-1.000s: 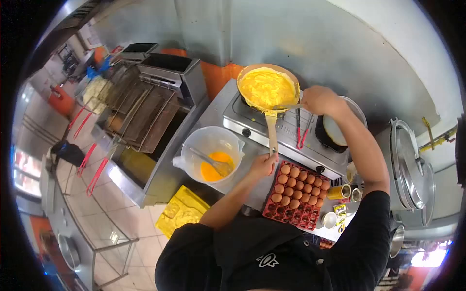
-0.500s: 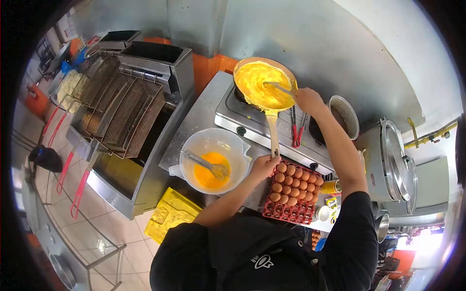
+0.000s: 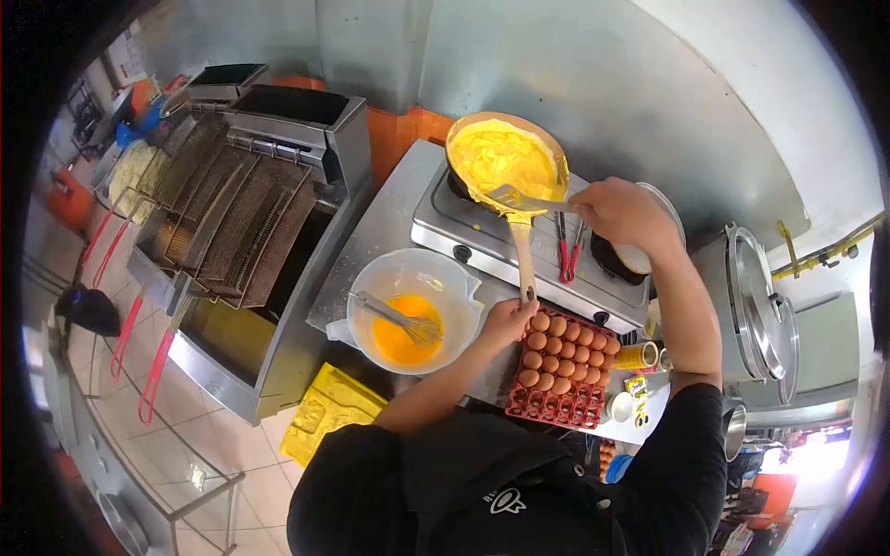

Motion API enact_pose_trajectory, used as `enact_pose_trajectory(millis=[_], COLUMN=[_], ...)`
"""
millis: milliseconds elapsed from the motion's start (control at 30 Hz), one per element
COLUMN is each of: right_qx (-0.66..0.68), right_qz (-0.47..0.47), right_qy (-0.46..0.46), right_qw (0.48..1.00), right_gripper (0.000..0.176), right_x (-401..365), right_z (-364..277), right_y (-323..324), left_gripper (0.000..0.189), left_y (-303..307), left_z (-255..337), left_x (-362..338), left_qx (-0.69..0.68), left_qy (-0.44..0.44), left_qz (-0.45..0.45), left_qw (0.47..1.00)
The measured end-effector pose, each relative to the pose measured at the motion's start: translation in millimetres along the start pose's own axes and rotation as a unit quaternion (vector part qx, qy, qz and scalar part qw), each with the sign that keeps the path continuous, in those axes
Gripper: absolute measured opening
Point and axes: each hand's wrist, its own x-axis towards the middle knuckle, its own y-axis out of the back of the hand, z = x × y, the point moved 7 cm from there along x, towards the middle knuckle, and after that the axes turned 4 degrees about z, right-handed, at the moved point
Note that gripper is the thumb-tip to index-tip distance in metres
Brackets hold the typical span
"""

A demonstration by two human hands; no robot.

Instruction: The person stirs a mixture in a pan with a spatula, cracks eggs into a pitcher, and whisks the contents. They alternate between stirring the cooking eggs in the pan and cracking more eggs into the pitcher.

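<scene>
Soft yellow scrambled eggs (image 3: 505, 159) fill a frying pan (image 3: 564, 165) on the gas stove (image 3: 445, 225). My left hand (image 3: 508, 324) is closed on the end of the pan's pale handle. A metal spatula (image 3: 530, 202) is gripped in my right hand (image 3: 623, 213), its blade over the pan's near rim, by the handle joint. Close to my left hand are a red tray (image 3: 556, 408) of brown eggs (image 3: 563, 350) and a white mixing bowl (image 3: 362, 278). Beaten egg (image 3: 399, 341) and a whisk (image 3: 394, 317) are inside the bowl.
Red-handled tongs (image 3: 567, 259) lie on the stove, beside a second pan (image 3: 619, 264) partly hidden by my right hand. Fryer baskets (image 3: 241, 204) stand at left, a large lidded pot (image 3: 728, 306) at right. A yellow crate (image 3: 329, 412) sits below the bowl.
My right hand has drawn the spatula out of the eggs, toward me and to the right, up to the near rim. My left hand stays on the handle.
</scene>
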Motion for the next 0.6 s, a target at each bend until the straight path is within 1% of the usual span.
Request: enact_pose_trajectory(millis=[67,100,167,200,233,300,400,467,600], right_qx=[-0.034,-0.033,-0.081,-0.08,-0.071,-0.06,-0.058,-0.034,-0.068], right_qz=[-0.014,-0.015,-0.028,-0.028,-0.022,-0.012,0.018,0.105,0.135], right_qy=[-0.014,-0.011,-0.015,-0.013,-0.032,-0.055,-0.065,-0.067,-0.094], right_qw=[0.999,0.999,0.996,0.996,0.997,0.997,0.996,0.992,0.984], right_gripper=[0.021,0.021,0.021,0.021,0.021,0.021,0.02,0.021,0.022], right_x=[12.5,21.8,42.2,49.6,54.9,65.8,78.5,79.2,67.0], right_z=[4.6,9.1,26.1,27.4,31.3,39.5,51.1,54.4,62.2], right_y=[-26.2,-40.6,-67.2,-72.1,-76.4,-87.5,-107.9,-107.8,-100.6], left_gripper=[0.035,0.035,0.036,0.036,0.036,0.036,0.035,0.035,0.035], left_y=[0.3,2.2,2.7,2.1,2.0,3.3,2.3,3.5,5.4], left_z=[-6.9,-7.9,-8.7,-5.1,-2.3,8.8,0.9,1.0,6.2], left_x=[4.9,4.7,4.6,3.0,-0.1,-5.6,-1.2,1.7,-1.9], left_qx=[-0.002,-0.004,-0.009,-0.014,-0.012,0.034,0.007,0.008,0.035], left_qy=[-0.011,-0.02,-0.016,-0.014,-0.013,-0.013,0.003,-0.006,-0.015], left_qz=[0.007,0.015,0.006,-0.004,-0.003,0.021,0.01,0.001,0.0], left_qw=[1.0,1.0,1.0,1.0,1.0,0.999,1.0,1.0,0.999])
